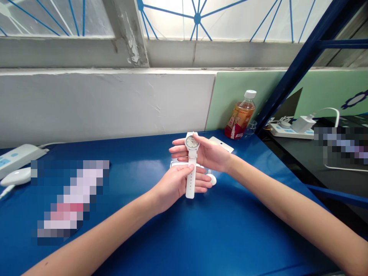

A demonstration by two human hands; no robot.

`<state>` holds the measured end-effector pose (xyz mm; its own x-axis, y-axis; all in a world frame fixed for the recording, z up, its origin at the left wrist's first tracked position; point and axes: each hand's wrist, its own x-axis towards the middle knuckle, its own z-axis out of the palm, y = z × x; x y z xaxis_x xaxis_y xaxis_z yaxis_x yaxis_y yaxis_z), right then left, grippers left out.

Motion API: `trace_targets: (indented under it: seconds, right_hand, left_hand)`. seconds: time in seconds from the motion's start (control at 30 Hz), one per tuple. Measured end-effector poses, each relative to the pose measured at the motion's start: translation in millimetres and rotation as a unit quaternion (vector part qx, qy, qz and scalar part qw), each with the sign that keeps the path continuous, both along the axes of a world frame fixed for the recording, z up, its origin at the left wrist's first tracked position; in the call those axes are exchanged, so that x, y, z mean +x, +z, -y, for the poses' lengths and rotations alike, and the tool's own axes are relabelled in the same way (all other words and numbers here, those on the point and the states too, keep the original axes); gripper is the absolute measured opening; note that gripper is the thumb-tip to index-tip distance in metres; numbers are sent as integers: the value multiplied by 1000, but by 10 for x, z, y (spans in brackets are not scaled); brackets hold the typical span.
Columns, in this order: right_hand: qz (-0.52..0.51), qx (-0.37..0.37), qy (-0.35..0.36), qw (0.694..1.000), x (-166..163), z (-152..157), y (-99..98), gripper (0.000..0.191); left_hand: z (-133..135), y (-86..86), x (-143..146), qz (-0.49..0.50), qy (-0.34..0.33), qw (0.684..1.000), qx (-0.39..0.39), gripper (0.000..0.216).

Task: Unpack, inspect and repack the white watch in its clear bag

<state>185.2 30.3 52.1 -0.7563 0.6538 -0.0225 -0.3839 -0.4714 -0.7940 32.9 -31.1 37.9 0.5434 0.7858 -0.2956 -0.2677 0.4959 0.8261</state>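
A white wristwatch [192, 142] with a round dial is held up between both hands above the blue table, its strap hanging straight down. My right hand [211, 152] grips the watch head, thumb on its edge and fingers behind it. Lower down, my left hand [175, 182] pinches the strap under its thumb, the other fingers stretched out behind. Partly hidden behind the hands are a clear-and-white case [176, 163] and a small round white piece [212, 179]. Just beyond my right wrist lies a flat white card [222, 144].
A bottle with a white cap [240, 115] stands at the back right by the wall. At the left are a power strip [20, 157], a white mouse-like device [17, 177] and a pixelated flat object [73, 201]. Another power strip [291, 131] sits right, beyond a blue metal post [287, 73].
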Motion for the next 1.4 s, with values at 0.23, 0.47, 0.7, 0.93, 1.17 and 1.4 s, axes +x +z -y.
trace_targets:
  seconds: [0.23, 0.47, 0.7, 0.93, 1.17, 1.4]
  right_hand:
    - [-12, 22, -58, 998, 54, -68, 27, 53]
    - [-39, 67, -177, 981, 185, -128, 137, 59]
    - [30, 139, -151, 978, 73, -48, 86, 55]
    - [190, 301, -128, 926, 25, 56, 65, 48]
    - [162, 286, -137, 934, -3, 27, -36, 37]
    - [31, 82, -72, 994, -43, 63, 7, 36]
  left_hand:
    - [12, 55, 19, -22, 13, 999, -28, 32]
    - [-1, 55, 5, -35, 14, 996, -81, 32]
    - [1, 103, -12, 1, 9, 999, -35, 38]
    - [-73, 77, -80, -15, 35, 998, 44, 39]
    - [-28, 57, -58, -15, 2, 999, 48, 40]
    - [-15, 41, -38, -27, 3, 998, 55, 39]
